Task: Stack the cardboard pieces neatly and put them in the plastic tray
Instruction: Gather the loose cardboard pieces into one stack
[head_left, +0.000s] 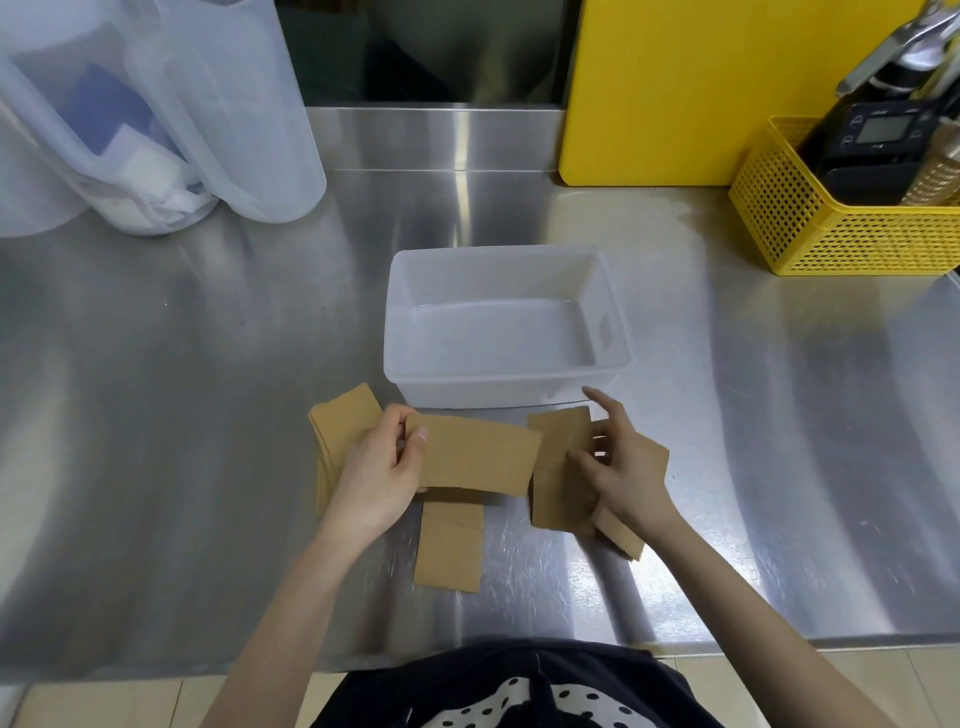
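Stainless steel covers the whole worktop (156, 415), with a yellow board and a yellow basket (810, 234) at the back right and cloudy plastic jugs at the back left. Near the middle stands the plastic tray (498, 387), and it holds no cardboard yet, so the final step is not begun. Just in front of it the cardboard is spread out unstacked. The left hand (379, 478) is pinched on one wide piece (478, 460), thumb on top, holding it over a lower piece (449, 551) that lies flat toward the person. Behind that hand a small pile (343, 431) sits fanned out. The right hand (628, 467) rests on another group of pieces (558, 467) with its fingers curled round their edge and the forefinger lifted free; whether it truly grips them I cannot tell. Judging from this, gathering is only partly done: the groups must be merged, squared up and set into the tray
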